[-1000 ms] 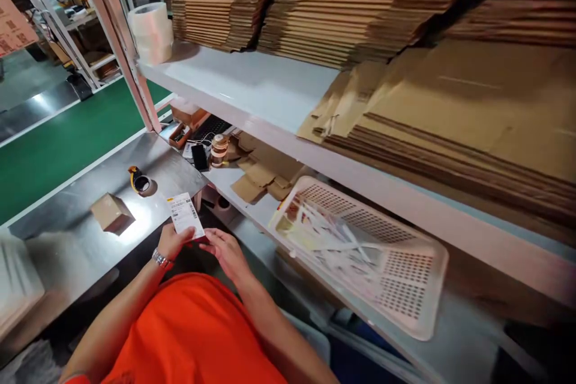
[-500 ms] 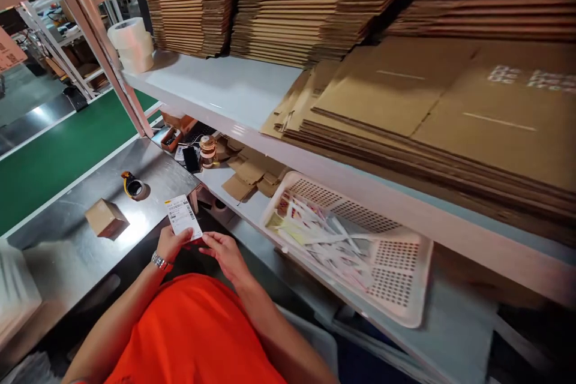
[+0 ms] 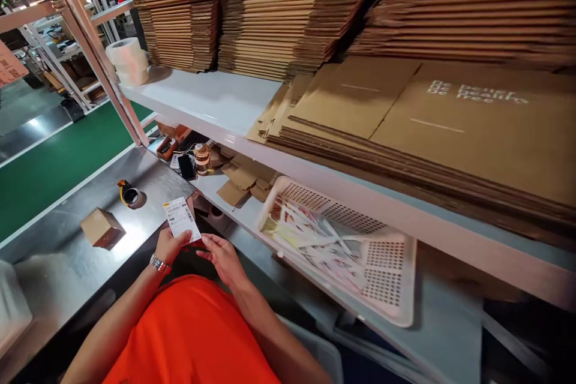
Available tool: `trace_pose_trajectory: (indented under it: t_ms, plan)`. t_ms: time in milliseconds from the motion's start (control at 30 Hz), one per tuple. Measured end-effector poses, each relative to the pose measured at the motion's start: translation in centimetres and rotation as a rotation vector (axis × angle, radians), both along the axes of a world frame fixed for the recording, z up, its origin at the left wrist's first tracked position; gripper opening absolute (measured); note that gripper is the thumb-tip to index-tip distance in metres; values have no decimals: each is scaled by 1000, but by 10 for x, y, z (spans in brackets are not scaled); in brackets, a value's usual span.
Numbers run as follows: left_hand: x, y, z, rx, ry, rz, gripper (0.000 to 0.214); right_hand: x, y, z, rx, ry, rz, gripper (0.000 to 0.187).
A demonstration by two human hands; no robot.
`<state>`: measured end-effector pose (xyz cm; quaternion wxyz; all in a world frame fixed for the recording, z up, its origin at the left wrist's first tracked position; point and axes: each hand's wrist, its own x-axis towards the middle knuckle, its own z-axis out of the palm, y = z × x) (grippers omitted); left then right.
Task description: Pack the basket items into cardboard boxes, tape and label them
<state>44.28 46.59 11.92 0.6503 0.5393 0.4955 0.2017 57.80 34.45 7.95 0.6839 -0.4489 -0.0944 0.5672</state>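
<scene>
At a packing station, a worker in an orange shirt holds a printed shipping label up over the near edge of a steel worktable. The risk from here, judging by the grip, is the label itself: it is pinched only at its lower edge, so it could curl, fold onto itself or slip free and drop into the dark gap between table and body. The left hand, a watch at its wrist, is closed around the label's bottom corner, thumb on the printed face. The right hand lies loosely half-open just beside it, fingertips at the label's lower right corner; whether they actually pinch it cannot be told. A small cardboard box sits well apart to the left on the table, near a tape dispenser. To the right, a white perforated tray of paper slips lies beneath a shelf stacked with flattened cartons.
</scene>
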Motion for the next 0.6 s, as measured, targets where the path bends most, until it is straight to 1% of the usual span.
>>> trace_pose_trajectory:
  t_ms: [367, 600]
  plan:
    - [-11, -6, -5, -16, 1, 36, 37, -6, 3, -4, -41, -35, 34, 59]
    - [-19, -9, -7, -41, -18, 36, 45, -10, 2, -3, -42, -13, 68, 57]
